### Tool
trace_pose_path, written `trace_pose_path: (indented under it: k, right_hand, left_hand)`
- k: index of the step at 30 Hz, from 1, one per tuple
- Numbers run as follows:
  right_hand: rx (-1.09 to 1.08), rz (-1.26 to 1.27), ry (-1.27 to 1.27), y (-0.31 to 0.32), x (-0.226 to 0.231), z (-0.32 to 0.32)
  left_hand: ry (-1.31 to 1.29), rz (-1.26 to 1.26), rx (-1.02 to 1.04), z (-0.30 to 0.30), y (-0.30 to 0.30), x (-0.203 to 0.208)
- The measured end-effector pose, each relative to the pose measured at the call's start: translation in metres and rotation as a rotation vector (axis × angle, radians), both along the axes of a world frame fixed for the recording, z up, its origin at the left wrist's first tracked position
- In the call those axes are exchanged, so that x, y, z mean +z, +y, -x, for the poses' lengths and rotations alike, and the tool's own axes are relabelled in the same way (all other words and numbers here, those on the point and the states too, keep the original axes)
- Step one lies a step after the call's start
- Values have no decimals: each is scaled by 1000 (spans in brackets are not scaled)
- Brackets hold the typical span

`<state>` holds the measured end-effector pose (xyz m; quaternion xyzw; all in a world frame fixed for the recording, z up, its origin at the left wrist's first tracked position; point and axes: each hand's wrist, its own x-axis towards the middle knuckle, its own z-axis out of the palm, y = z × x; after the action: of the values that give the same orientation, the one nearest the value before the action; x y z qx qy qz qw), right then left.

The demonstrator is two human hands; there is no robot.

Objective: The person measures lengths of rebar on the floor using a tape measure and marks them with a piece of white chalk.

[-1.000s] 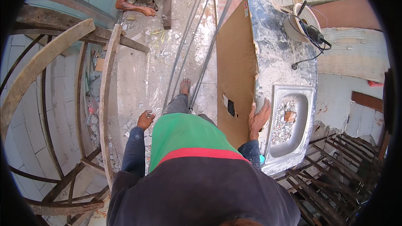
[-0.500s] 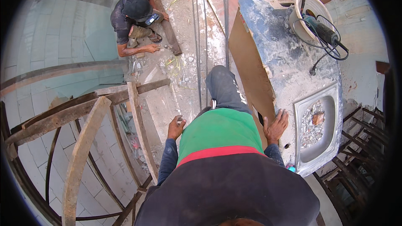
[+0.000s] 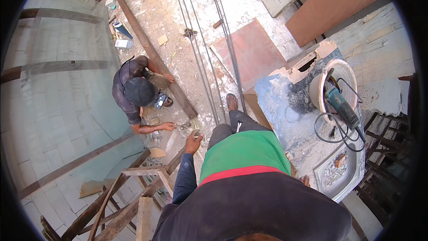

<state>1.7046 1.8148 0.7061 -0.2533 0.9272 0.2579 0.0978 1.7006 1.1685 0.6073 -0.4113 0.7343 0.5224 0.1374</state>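
Observation:
My left hand reaches forward with its fingers curled round something small and greyish that I cannot make out. It is close to the end of a long wooden beam and to the hand of a crouching co-worker, who grips a tool too small to name. My right hand is mostly hidden behind my shirt; only its fingertips show, lying on the dusty blue-grey countertop. Beside them is a metal sink holding rubble and a broken piece of brick.
An angle grinder with its looped cord leans in a white bucket on the countertop. Thin metal rods run along the debris-strewn floor. A wooden frame stands at lower left. Reddish boards lie ahead.
My view has shifted forward and turned. My left hand has moved forward, nearer to the co-worker's hand. My right hand, seen whole before, is now mostly covered by my body.

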Motion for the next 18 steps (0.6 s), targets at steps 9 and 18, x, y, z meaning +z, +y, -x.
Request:
trace_pose_path:
  k: [9, 18]
  right_hand:
    - [-470, 667, -362, -228, -66, 242]
    - [-692, 981, -549, -487, -124, 467]
  left_hand:
    - [33, 154, -118, 123, -103, 40]
    - [-110, 201, -302, 278, -284, 16]
